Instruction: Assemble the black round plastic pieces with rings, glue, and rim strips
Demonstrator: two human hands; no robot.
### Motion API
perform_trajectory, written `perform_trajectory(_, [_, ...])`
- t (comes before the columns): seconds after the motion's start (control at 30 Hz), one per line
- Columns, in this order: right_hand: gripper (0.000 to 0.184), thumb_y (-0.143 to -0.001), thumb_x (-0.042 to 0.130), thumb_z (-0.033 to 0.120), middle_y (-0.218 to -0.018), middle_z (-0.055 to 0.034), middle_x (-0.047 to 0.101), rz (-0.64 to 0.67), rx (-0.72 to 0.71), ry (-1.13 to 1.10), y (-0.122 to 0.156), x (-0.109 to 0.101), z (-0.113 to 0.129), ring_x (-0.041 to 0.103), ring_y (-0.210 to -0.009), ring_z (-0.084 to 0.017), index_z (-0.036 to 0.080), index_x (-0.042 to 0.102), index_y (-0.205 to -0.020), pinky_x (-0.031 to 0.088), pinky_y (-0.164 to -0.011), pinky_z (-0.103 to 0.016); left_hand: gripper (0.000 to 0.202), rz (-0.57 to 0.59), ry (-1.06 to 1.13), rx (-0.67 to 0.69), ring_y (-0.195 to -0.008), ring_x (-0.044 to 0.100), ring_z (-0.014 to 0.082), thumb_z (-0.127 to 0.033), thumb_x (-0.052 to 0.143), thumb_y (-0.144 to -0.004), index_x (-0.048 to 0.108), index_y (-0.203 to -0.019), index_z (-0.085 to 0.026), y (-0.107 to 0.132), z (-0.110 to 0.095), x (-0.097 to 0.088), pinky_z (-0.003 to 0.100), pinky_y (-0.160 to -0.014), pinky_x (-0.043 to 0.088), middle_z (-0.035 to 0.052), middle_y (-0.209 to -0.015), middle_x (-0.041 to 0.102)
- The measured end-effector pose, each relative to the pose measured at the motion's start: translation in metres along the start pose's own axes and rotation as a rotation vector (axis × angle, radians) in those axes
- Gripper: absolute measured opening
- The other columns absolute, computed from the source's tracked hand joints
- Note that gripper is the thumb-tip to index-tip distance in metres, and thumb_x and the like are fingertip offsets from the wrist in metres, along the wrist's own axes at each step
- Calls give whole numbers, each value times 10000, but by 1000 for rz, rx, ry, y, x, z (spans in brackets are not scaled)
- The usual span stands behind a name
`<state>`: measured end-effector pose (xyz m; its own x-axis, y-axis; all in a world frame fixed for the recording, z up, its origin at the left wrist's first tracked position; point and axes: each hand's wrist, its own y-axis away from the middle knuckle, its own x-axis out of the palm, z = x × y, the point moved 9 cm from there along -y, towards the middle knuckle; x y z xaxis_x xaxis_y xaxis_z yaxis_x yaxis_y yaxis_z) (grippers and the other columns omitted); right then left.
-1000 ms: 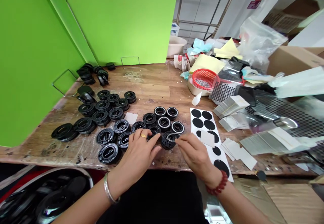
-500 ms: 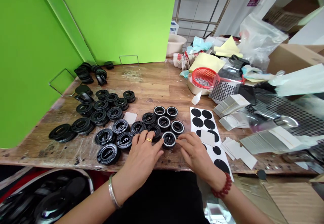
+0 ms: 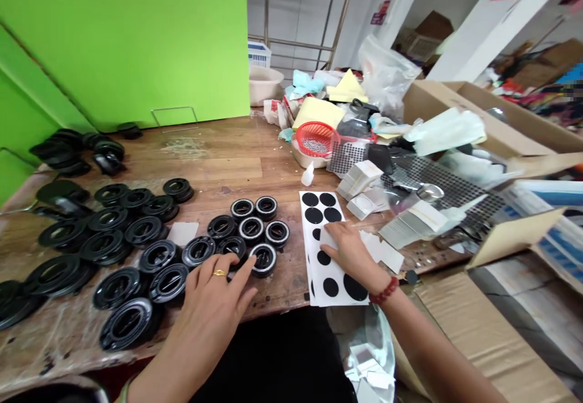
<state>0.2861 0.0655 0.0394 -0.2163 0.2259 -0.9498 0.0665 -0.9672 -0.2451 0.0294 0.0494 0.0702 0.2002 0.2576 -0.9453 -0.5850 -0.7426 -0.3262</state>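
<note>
My left hand (image 3: pixel 218 294) has its fingers spread over the front of a group of black ring-shaped parts. Its fingertips rest at a black ring (image 3: pixel 232 246), and the index fingertip touches the edge of a ring with a pale rim (image 3: pixel 263 260). Several more pale-rimmed rings (image 3: pixel 252 228) stand just behind. To the right, my right hand (image 3: pixel 353 254) lies over a white sheet (image 3: pixel 314 297) of round black stickers (image 3: pixel 331 287). Thumb and fingers close around a small white card (image 3: pixel 325 240), partly hidden beneath the hand.
Stacked black rings (image 3: pixel 107 245) fill the table's left side, with a flat card (image 3: pixel 183 233) among them. Behind the sheet stand a small white bottle (image 3: pixel 308 175), a red basket (image 3: pixel 316 139) and stacks of white cards (image 3: pixel 362 178). Perforated sheets and an open carton (image 3: pixel 492 118) lie right.
The view has swung right. My right hand has moved from beside the pale-rimmed ring onto the card on the sticker sheet. My left hand stays at the rings.
</note>
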Motion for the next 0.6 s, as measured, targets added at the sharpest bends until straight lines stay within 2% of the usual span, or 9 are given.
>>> perform_trajectory(0.1, [377, -798, 846, 38, -1047, -110, 621, 22, 31, 49, 3, -2, -4, 567, -1003, -333, 140, 603, -1068, 500, -902, -446, 348, -60, 19, 15, -1092, 533, 334, -226, 516, -950, 685, -1253, -265, -3, -3, 1, 442, -825, 429, 145, -1169, 641])
perform_trajectory(0.23, [332, -800, 890, 106, -1085, -155, 613, 16, 75, 254, 16, -28, -5, 539, -1038, -371, 138, 627, -999, 491, -898, -481, 338, -102, 36, -4, -1070, 549, 340, -256, 472, -968, 706, -1211, -267, -6, 1, 1, 448, -811, 427, 144, -1151, 642])
perform_trajectory(0.3, [297, -791, 900, 118, -1052, -185, 611, 69, 159, 380, 26, -41, -22, 534, -1031, -403, 123, 641, -934, 504, -856, -488, 345, -108, 41, -4, -1076, 550, 349, -259, 452, -976, 713, -1200, -266, -6, 4, 1, 458, -817, 427, 146, -1152, 642])
perform_trajectory(0.37, [244, -819, 873, 101, -1006, -181, 607, 101, 243, 431, 30, -50, -43, 553, -995, -394, 113, 645, -903, 517, -817, -448, 348, -110, 50, -9, -1082, 552, 358, -266, 445, -980, 720, -1192, -272, -5, 7, 2, 462, -818, 431, 148, -1153, 642])
perform_trajectory(0.5, [73, -963, 709, 80, -1019, -155, 590, 33, 366, 400, 9, -53, -81, 600, -947, -308, 93, 638, -973, 513, -798, -334, 340, -97, 61, -24, -1077, 557, 350, -281, 458, -974, 730, -1176, -295, -7, 8, 3, 460, -824, 445, 140, -1146, 647])
perform_trajectory(0.6, [91, -963, 679, 80, -1022, -208, 588, 13, 412, 411, -19, -40, -99, 604, -963, -339, 36, 629, -1025, 512, -795, -345, 331, -67, 64, -36, -1087, 551, 333, -263, 496, -957, 718, -1200, -305, -10, 8, -1, 447, -837, 451, 131, -1162, 642])
